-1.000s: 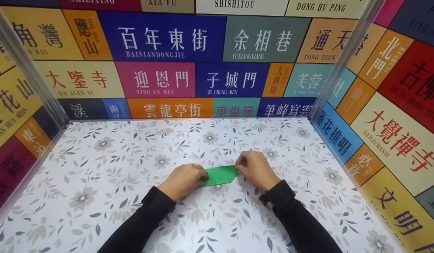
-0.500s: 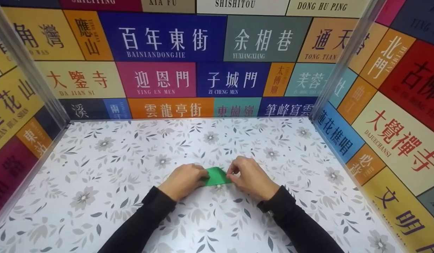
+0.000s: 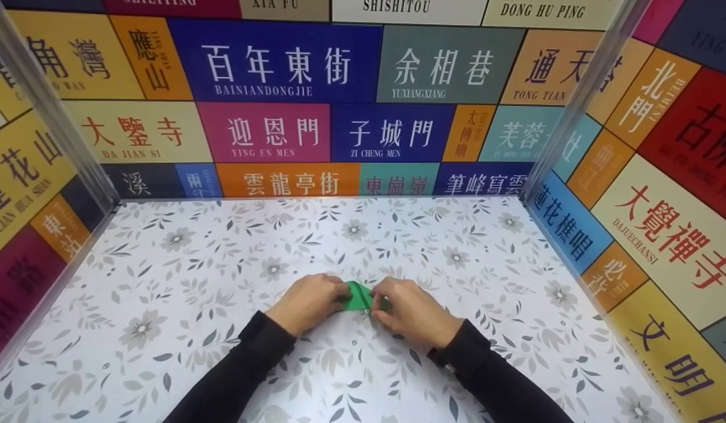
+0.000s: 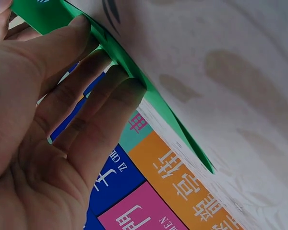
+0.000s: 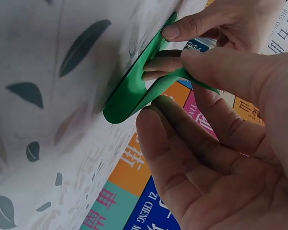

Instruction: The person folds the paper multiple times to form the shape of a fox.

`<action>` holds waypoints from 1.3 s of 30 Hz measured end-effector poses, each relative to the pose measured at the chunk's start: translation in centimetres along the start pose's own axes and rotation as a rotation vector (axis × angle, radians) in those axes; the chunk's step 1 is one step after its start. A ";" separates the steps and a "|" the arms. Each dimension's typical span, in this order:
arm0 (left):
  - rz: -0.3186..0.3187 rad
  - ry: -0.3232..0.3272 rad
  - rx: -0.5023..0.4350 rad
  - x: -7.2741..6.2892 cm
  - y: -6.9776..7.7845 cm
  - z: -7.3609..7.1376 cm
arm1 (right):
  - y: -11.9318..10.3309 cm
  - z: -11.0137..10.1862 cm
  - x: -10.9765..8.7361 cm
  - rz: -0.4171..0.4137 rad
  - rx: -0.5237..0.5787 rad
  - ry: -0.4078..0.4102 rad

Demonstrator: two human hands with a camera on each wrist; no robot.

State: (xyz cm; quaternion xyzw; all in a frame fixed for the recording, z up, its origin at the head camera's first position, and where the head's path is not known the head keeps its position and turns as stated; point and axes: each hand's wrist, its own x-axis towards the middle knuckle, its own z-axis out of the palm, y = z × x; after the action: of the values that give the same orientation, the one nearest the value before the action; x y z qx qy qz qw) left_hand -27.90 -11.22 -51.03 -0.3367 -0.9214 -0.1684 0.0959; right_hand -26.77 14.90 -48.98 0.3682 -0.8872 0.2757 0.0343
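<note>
Between my two hands, in the head view, is a small piece of green paper. My left hand pinches its left part, close to the tabletop; the left wrist view has the thumb on one face of the paper and fingers along the other side. The right hand pinches the opposite end with thumb and forefinger. That end is lifted and bent back toward the left hand, so the paper makes a rounded, uncreased loop in the right wrist view. Fingers cover part of both ends.
The paper is over a white tabletop printed with grey flowers and leaves. Panels covered in colourful Chinese name signs stand at the back and both sides, joined by clear corner strips.
The right hand has moved left and slightly down, carrying the paper's right end over toward the left hand. The strip went from flat to bent. My left hand has stayed in place.
</note>
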 end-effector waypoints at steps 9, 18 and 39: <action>0.020 0.012 0.007 -0.1 -0.1 0.1 | 0.1 1.0 -0.1 -0.071 -0.039 -0.023; 0.022 0.000 0.018 -0.3 -0.2 0.0 | 0.1 2.0 -0.1 -0.109 -0.069 -0.032; 0.019 0.000 0.001 -0.3 -0.3 0.0 | 0.0 2.5 -0.2 -0.143 -0.082 -0.081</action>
State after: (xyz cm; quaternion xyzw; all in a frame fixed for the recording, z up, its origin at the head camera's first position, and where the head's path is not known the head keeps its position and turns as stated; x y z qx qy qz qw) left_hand -27.90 -11.57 -51.20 -0.3456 -0.9183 -0.1669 0.0975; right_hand -26.24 13.72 -51.16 0.4399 -0.8698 0.2210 0.0333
